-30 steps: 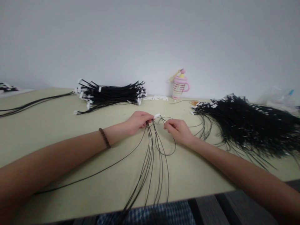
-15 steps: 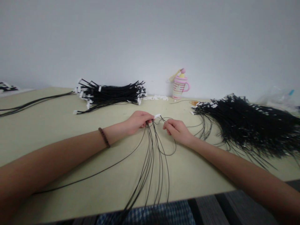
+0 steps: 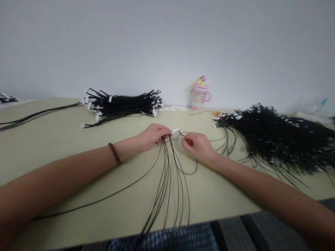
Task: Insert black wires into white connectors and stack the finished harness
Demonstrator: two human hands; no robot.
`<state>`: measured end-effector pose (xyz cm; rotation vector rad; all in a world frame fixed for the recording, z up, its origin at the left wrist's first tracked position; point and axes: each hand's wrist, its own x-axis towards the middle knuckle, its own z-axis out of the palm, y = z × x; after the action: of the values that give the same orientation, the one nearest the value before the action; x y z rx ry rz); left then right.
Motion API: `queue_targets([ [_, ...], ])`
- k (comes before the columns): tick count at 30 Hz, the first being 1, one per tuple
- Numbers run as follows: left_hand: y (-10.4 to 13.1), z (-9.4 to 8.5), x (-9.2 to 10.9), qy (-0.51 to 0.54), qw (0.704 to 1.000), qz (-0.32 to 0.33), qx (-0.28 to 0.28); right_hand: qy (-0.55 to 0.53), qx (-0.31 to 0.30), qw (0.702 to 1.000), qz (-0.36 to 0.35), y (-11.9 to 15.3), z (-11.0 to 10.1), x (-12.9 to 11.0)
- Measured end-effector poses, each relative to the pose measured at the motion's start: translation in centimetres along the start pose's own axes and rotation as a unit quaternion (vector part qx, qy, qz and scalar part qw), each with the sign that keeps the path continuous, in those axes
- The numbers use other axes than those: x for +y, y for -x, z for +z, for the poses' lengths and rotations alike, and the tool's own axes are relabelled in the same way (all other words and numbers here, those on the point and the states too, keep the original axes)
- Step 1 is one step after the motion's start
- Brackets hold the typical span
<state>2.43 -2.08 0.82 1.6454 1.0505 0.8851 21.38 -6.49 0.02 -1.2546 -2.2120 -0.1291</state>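
Thin black wires [image 3: 170,174] are spread down from the left hand [image 3: 154,136], over the middle of the pale green tabletop [image 3: 222,195] and past its front edge. By the left fingers, closed tight, a small white plastic connector [image 3: 176,131] is pinched at one end, together with wires. Near its other end, wires are nipped by the curled fingers of the right hand [image 3: 200,147].

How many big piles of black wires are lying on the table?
2: a black wire pile with white ends beyond the left hand, and a larger, looser black wire pile right of the right hand. Another may be cut off at the far left edge.
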Motion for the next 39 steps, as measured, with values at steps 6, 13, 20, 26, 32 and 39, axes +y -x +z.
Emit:
queue_targets([
  [6, 0.34, 0.24, 0.23, -0.008, 0.999, 0.016, -0.033, 0.017, 0.064, 0.997, -0.038, 0.24, -0.04, -0.39],
  [13, 0.44, 0.23, 0.18, -0.012, 0.999, 0.018, -0.049, -0.059, 0.081, 0.989, -0.106, -0.12, 0.33, -0.16],
  [20, 0.48, 0.21, 0.17, -0.016, 0.998, 0.018, -0.053, -0.136, 0.077, 0.978, -0.136, -0.36, 0.86, 0.24],
  [26, 0.39, 0.14, 0.12, -0.018, 0.998, 0.018, -0.056, -0.132, 0.075, 0.979, -0.134, -0.48, 0.81, 0.10],
  [32, 0.40, 0.18, 0.25, -0.014, 0.998, 0.014, -0.060, -0.130, 0.071, 0.980, -0.136, -0.49, 0.64, -0.02],
  [39, 0.39, 0.16, 0.16, -0.023, 0.998, 0.013, -0.060, -0.127, 0.075, 0.979, -0.140, -0.46, 0.78, 0.05],
])
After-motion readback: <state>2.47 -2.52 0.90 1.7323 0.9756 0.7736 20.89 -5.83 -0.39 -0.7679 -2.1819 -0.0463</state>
